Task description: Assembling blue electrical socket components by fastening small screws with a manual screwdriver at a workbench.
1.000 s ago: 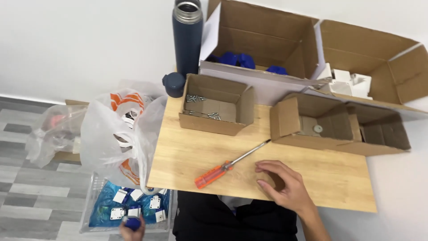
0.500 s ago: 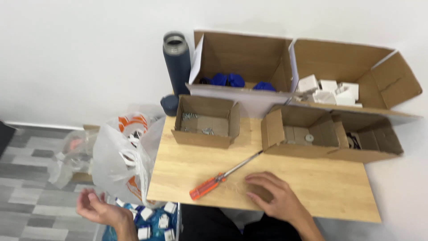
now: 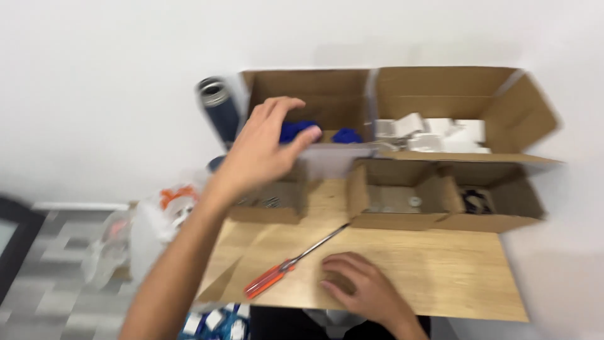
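My left hand (image 3: 261, 154) is raised over the table with its fingers spread, in front of a small open cardboard box (image 3: 267, 211) and the larger box behind it (image 3: 327, 88). Blue pieces (image 3: 346, 135) lie in that larger box, just past my fingertips. I see nothing in this hand, though it is blurred. My right hand (image 3: 358, 289) lies palm down on the wooden table (image 3: 440, 271) near the front edge, fingers curled; whatever is under it is hidden. A screwdriver with an orange handle (image 3: 270, 280) lies just left of it.
A dark flask (image 3: 217, 110) stands at the back left. A large box with white parts (image 3: 440, 135) is at the back right, with low boxes (image 3: 402, 201) in front. Plastic bags (image 3: 151, 220) hang off the left edge. A bin of small packets (image 3: 214, 321) sits below.
My left hand has come up from the bin below the table's left edge to the boxes at the back. The view has shifted. My right hand has stayed on the table.
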